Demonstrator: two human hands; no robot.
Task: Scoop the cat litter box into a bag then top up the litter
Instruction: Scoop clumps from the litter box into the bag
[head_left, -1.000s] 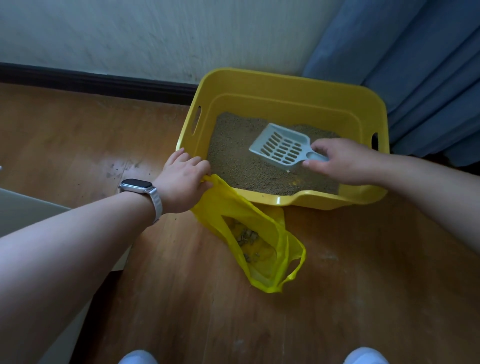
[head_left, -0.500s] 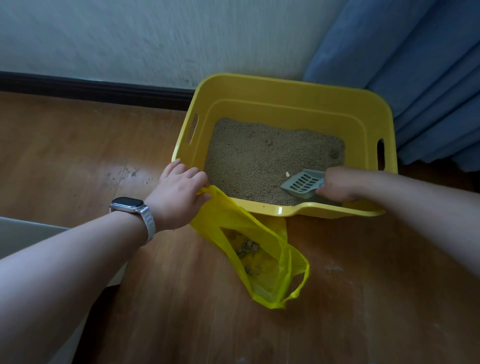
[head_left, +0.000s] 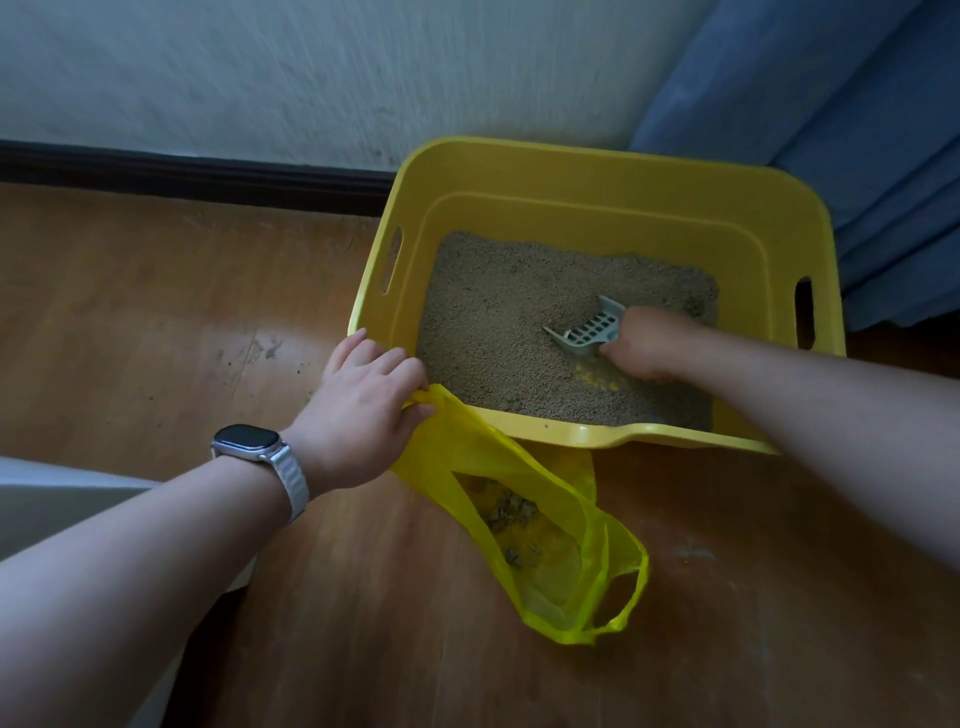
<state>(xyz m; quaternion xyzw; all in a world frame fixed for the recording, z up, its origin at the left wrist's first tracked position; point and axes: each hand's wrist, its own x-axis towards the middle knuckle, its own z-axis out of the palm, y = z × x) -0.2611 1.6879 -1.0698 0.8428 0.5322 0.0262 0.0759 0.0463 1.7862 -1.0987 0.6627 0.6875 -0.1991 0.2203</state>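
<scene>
A yellow litter box (head_left: 597, 171) stands on the wooden floor against the wall, holding tan litter (head_left: 509, 322). My right hand (head_left: 649, 345) grips the handle of a grey slotted scoop (head_left: 589, 330), whose blade digs into the litter at the box's right side. A patch of yellow bottom shows just under that hand. My left hand (head_left: 358, 410), with a watch on the wrist, pinches the edge of a yellow plastic bag (head_left: 561, 540) at the box's front left corner. The bag lies open on the floor with dark clumps inside.
A blue curtain (head_left: 857, 156) hangs at the right, touching the box's far right corner. A white wall with a dark baseboard (head_left: 182, 171) runs behind. A pale grey object (head_left: 62, 499) sits at the left edge under my left forearm.
The scoop went from held above the litter down into it, then pushed deeper toward the box's middle right. My left hand kept holding the bag's edge.
</scene>
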